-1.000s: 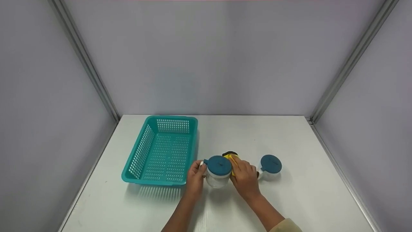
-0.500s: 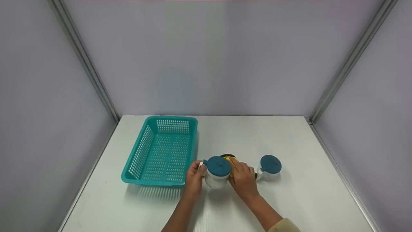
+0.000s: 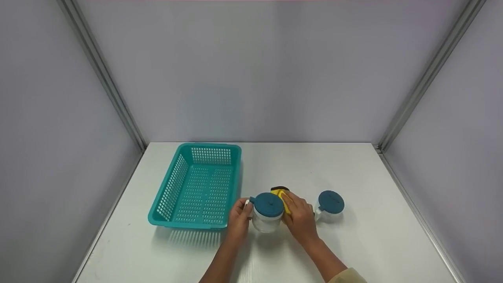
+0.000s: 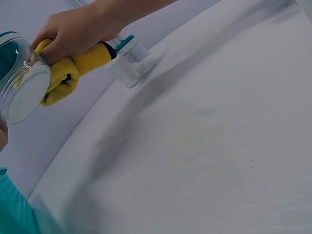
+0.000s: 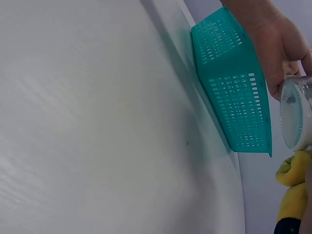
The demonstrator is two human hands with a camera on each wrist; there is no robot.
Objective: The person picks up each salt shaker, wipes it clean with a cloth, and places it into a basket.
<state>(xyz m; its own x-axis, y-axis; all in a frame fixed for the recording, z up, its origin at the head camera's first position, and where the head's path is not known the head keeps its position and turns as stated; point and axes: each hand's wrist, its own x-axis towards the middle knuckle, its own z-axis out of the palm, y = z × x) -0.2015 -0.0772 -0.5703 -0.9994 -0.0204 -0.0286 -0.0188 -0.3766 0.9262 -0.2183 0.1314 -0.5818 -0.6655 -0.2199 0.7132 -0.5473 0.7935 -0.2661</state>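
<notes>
Above the table in the head view is a clear lidded jar (image 3: 266, 225) with a blue lid and a white handle. My left hand (image 3: 238, 222) pinches this handle between thumb and fingers. On the jar's other side, my right hand (image 3: 301, 223) grips a bunched yellow cloth (image 3: 279, 193) with dark edging and presses it to the jar's wall. The left wrist view shows the cloth (image 4: 63, 80) folded under the fingers against the glass. From the right wrist camera, the jar's round base (image 5: 291, 117) is visible, clear of the tabletop.
A second jar (image 3: 331, 203) with the same blue lid stands right of my right hand, its handle toward me. To the left sits a teal perforated basket (image 3: 188, 225), with nothing in it. Grey panels (image 3: 259, 70) enclose the white table (image 3: 373, 243).
Jar, cloth and right hand shift slightly left, then back right, with the cloth staying at the jar's side. Both hands keep their hold. The basket and second jar stay in place.
</notes>
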